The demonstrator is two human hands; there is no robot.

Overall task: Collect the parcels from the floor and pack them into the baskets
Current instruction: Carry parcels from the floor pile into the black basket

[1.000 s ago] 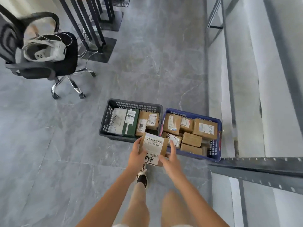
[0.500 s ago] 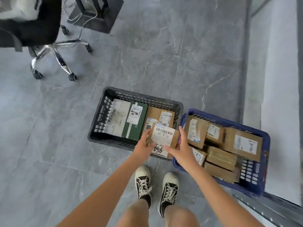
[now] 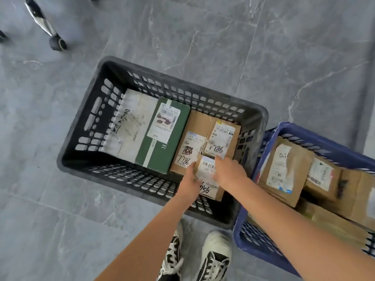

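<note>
We see both hands clasping one small cardboard parcel (image 3: 209,180) between them: the left hand (image 3: 190,182) grips its left side with curled fingers, and the right hand (image 3: 230,173) lies over its right edge, fingers reaching forward and bent down around it. How far the right thumb wraps underneath we cannot tell, since the hand hides it. The parcel sits low inside the black basket (image 3: 85,163), at its near right corner, touching or just above the brown parcels marked 7786 (image 3: 220,138). Half a second ago we held it higher, over the rim between the two baskets; a second ago it was well above both. We have also leaned in, so the baskets fill far more of the view. Inside the black basket a white box (image 3: 129,126) and a green box (image 3: 162,138) lie side by side on the left. The blue basket (image 3: 251,244) stands touching the black one on the right, packed with brown parcels (image 3: 284,171). Our two shoes (image 3: 215,258) stand just before the baskets on the grey tile floor (image 3: 243,37), and a chair caster (image 3: 57,42) shows far left.
</note>
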